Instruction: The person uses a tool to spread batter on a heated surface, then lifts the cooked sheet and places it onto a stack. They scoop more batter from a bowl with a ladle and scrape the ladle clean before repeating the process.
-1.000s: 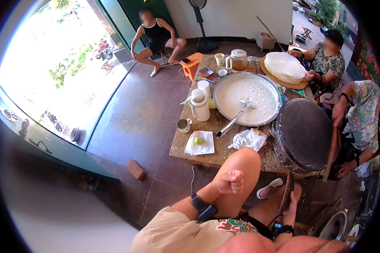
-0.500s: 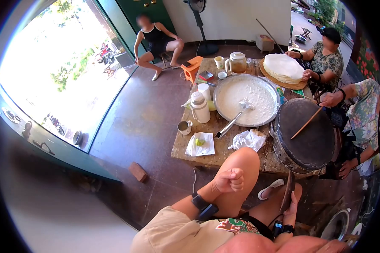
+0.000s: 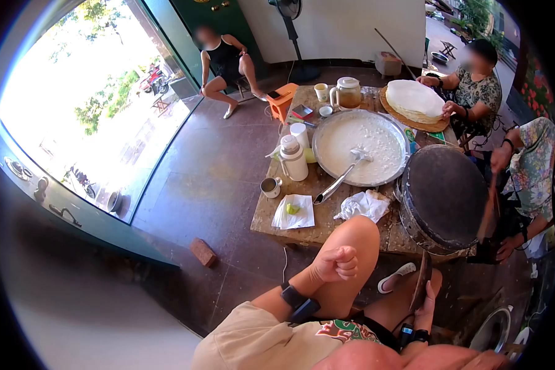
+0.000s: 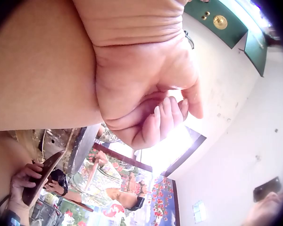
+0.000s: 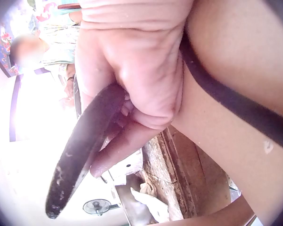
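In the head view my left hand (image 3: 336, 263) rests at my raised thigh, its fingers loosely curled and holding nothing. The left wrist view shows the same curled fingers (image 4: 165, 117) near the palm. My right hand (image 3: 424, 302) grips a dark, flat, curved wooden piece (image 3: 420, 280) by its edge, low beside my other knee. In the right wrist view, that wooden piece (image 5: 80, 150) narrows to a rounded tip, with thumb and fingers on either side. Just beyond it stands a round black griddle (image 3: 445, 194) at the table corner.
The wooden table (image 3: 268, 213) bears a big basin (image 3: 333, 151) of white batter with a ladle (image 3: 342, 176), a thermos (image 3: 294, 163), a mug (image 3: 269, 187) and a crumpled cloth (image 3: 362, 206). A person with a stick (image 3: 489, 209) sits right; another sits by stacked thin pancakes (image 3: 415, 98).
The person on the right swept a stick across the griddle and drew it back to the right edge. The person by the door shifted an arm. Both my hands stayed still.
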A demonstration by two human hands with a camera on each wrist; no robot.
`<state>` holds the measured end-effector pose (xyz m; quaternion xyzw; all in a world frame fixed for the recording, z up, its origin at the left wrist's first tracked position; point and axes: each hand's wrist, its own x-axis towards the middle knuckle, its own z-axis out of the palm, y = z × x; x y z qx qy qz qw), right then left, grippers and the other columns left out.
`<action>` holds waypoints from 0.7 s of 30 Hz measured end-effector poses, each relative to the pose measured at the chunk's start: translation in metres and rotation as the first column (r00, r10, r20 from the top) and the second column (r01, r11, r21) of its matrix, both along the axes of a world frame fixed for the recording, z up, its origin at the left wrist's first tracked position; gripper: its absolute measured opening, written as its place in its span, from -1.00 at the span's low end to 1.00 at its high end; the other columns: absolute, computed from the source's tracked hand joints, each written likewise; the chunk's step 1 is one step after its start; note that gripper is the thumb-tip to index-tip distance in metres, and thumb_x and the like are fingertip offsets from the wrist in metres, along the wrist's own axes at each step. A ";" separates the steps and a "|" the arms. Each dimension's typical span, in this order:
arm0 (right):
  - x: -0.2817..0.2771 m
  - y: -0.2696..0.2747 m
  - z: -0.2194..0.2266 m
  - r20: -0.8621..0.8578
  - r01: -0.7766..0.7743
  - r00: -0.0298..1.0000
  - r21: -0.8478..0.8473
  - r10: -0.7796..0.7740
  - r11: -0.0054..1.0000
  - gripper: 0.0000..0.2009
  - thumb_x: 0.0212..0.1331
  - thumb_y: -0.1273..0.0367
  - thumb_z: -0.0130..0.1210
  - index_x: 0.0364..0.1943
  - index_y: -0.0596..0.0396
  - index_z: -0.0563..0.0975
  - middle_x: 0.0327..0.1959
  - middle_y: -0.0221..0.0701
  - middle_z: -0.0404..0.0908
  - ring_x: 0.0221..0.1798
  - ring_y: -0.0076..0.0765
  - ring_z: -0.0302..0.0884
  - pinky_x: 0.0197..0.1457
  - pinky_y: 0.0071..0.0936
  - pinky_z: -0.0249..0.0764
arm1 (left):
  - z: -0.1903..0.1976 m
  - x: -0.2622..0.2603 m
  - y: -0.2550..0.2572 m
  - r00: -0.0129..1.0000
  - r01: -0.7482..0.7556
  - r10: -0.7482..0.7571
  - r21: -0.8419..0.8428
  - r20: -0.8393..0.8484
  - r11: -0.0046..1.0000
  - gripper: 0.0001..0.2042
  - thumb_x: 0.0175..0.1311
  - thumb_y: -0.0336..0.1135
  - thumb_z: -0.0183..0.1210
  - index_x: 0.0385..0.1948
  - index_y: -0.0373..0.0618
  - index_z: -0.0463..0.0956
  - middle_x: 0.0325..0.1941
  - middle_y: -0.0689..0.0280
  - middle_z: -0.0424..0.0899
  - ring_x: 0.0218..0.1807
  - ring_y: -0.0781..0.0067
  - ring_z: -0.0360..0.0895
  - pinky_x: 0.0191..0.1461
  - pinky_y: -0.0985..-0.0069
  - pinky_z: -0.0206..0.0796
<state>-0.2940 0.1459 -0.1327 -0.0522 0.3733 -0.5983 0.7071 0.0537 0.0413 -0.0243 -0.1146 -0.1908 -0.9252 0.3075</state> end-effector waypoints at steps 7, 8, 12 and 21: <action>-0.001 0.000 -0.003 0.028 -0.013 1.000 -0.012 0.013 1.000 -0.70 0.22 0.20 0.06 -0.08 0.08 0.51 -0.20 -0.39 0.63 -0.24 -0.36 0.60 -0.16 -0.47 0.55 | 0.004 -0.001 0.000 0.999 0.003 -0.002 0.006 -0.032 1.000 -0.65 0.27 -0.14 0.07 -0.68 0.07 0.15 -0.73 0.56 -0.01 -0.68 0.69 -0.09 -0.61 0.67 -0.27; 0.000 0.000 -0.001 0.028 -0.007 1.000 -0.012 0.007 1.000 -0.69 0.22 0.20 0.06 -0.07 0.09 0.50 -0.19 -0.38 0.63 -0.22 -0.35 0.60 -0.15 -0.46 0.55 | 0.006 -0.002 0.000 0.999 -0.002 0.003 0.007 -0.042 1.000 -0.65 0.27 -0.14 0.07 -0.67 0.07 0.15 -0.73 0.56 -0.02 -0.68 0.69 -0.10 -0.62 0.67 -0.28; -0.003 0.001 -0.006 0.046 -0.024 0.999 -0.023 0.025 0.999 -0.68 0.22 0.20 0.06 -0.04 0.09 0.50 -0.16 -0.38 0.62 -0.19 -0.34 0.59 -0.11 -0.45 0.54 | 0.006 -0.001 0.001 0.999 0.004 -0.003 0.017 -0.036 1.000 -0.65 0.27 -0.14 0.06 -0.68 0.07 0.15 -0.73 0.55 0.03 -0.69 0.69 -0.06 -0.60 0.67 -0.20; -0.007 0.001 -0.013 0.068 -0.032 0.997 -0.037 0.035 0.999 -0.68 0.22 0.20 0.06 -0.04 0.09 0.50 -0.17 -0.38 0.63 -0.20 -0.35 0.60 -0.11 -0.45 0.54 | 0.003 -0.001 0.002 1.000 0.001 -0.001 0.017 -0.017 1.000 -0.65 0.26 -0.15 0.07 -0.69 0.06 0.17 -0.73 0.55 0.08 -0.70 0.68 -0.01 -0.58 0.65 -0.14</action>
